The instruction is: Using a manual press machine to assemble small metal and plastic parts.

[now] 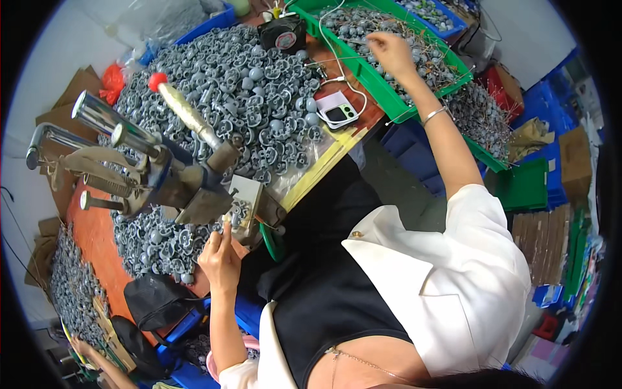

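My left hand is at the hand press, its fingers drawn together and index fingertip up against the small work holder below the ram. A small grey plastic piece sits in that holder; whatever the fingertips grip is too small to make out. The press lever has a red knob and slants up to the left. My right hand is over a green tray of grey parts with thin wires, fingers closed in a pinch. A thin wire passes close to those fingertips; whether they hold it is unclear.
A large heap of grey plastic parts covers the bench behind the press. A phone, a cable and a small black fan are near the green tray. At the lower left, another person's hand is beside more grey parts.
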Motion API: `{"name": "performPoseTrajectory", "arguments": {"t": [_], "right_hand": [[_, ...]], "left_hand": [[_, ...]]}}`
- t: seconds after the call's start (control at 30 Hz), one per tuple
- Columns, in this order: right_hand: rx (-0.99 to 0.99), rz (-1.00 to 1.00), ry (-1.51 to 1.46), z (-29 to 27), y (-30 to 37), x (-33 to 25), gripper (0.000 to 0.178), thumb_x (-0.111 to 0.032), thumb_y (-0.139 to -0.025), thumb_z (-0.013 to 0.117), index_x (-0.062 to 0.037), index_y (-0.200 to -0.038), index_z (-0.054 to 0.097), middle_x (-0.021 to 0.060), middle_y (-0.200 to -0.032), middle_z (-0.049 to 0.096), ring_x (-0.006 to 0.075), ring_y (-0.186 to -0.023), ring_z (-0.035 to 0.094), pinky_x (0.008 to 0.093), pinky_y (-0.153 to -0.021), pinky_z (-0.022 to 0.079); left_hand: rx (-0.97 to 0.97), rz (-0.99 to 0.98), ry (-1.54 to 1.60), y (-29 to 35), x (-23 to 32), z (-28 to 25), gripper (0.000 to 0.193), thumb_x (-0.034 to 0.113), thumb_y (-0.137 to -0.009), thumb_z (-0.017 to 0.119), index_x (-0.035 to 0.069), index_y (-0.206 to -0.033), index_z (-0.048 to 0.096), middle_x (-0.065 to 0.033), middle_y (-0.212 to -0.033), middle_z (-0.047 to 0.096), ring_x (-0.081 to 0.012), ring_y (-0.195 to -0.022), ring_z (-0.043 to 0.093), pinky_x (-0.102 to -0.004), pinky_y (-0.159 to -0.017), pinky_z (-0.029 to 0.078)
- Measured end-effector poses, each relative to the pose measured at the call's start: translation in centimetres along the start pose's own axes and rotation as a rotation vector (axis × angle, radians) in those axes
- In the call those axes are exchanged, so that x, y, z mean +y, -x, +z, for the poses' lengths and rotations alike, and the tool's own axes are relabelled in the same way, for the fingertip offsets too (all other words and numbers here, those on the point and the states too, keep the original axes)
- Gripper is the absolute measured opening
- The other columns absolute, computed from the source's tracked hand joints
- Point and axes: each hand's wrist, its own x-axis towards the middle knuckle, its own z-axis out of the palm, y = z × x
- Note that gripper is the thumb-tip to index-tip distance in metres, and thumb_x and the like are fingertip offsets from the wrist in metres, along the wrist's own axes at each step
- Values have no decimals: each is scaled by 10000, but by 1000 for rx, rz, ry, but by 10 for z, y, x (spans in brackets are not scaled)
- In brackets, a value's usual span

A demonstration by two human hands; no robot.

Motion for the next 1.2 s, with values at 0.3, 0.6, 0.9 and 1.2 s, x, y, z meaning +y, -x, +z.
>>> {"name": "performPoseTrajectory", "arguments": {"t": [0.3, 0.6, 0.9, 1.2], "right_hand": [[-232, -134, 402, 37, 2, 6, 108, -175, -784, 636, -73, -816, 651, 163, -819, 638, 364, -757, 635, 481, -663, 508], [116, 210, -281, -35, -70, 33, 291, -260, -945, 518, -36, -1008, 693, 85, -916, 704, 178, -872, 664, 310, -763, 515], [190, 11, -996, -126, -74, -48, 470, -354, -875, 596, 77, -1063, 575, 291, -1089, 589, 374, -996, 570, 439, -991, 361], [-461, -147, -1170, -114, 29, -112, 343, -277, -934, 546, 46, -960, 658, 130, -825, 667, 141, -651, 575, 258, -573, 450]], "left_hand": [[-78, -134, -39, -1, 11, -11, 243, -58, -790, 570, 29, -996, 667, -106, -664, 488, -246, -574, 544, -323, -514, 417], [-162, -759, 1749, 23, 65, -28, 179, 166, -938, 539, -6, -892, 520, -188, -742, 638, -187, -500, 568, -234, -455, 449], [1006, -514, 981, 11, -115, -145, 337, 196, -1000, 397, -28, -1242, 467, -156, -1331, 474, -261, -1168, 514, -322, -922, 485], [342, -534, -40, -19, -173, -63, 215, 138, -837, 651, 4, -1004, 669, -126, -932, 687, -197, -815, 645, -308, -738, 489]]}}
